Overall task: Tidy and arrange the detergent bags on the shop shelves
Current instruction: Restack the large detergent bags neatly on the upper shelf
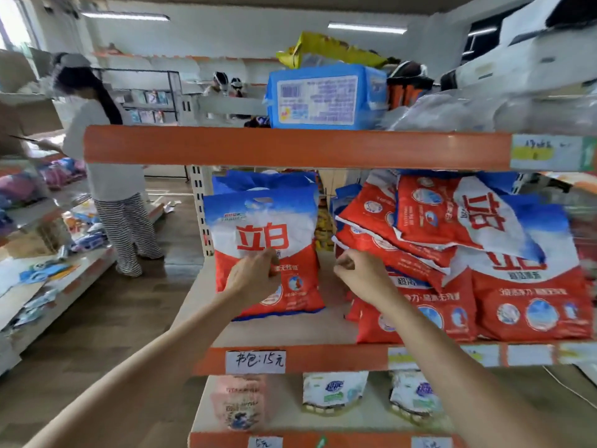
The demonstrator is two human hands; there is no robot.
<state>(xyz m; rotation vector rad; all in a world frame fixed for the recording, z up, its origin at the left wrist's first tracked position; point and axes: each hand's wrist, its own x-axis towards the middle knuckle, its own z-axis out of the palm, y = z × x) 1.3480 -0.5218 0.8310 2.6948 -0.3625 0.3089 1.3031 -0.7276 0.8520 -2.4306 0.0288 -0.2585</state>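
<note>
Reaching into the middle shelf [277, 331], I have my left hand [255, 279] against the front of the upright detergent bag [263, 234], fingers curled on its red lower half; whether they pinch the film or only press it I cannot tell. That bag stands at the shelf's left end with its long axis vertical and a second bag upright just behind it. My right hand [361, 273] hangs between the upright bag and the jumbled pile of bags [452, 253], fingers loosely curled, holding nothing that I can see, its fingertips just beside the nearest red corner of the pile.

The pile lies to the right of both hands, so the right hand is the nearer one. Its bags lean and overlap at all angles, some upside down, most with their long axes tilted toward the left.

I judge the next move to be drawing the top leaning bag leftward into the bare strip of shelf between the two groups. That gap is narrow. The orange beam [290, 147] overhead limits how high a bag can be lifted, and the front lip [323, 357] sits close below the pile, so a loosened bag could slide off.
</note>
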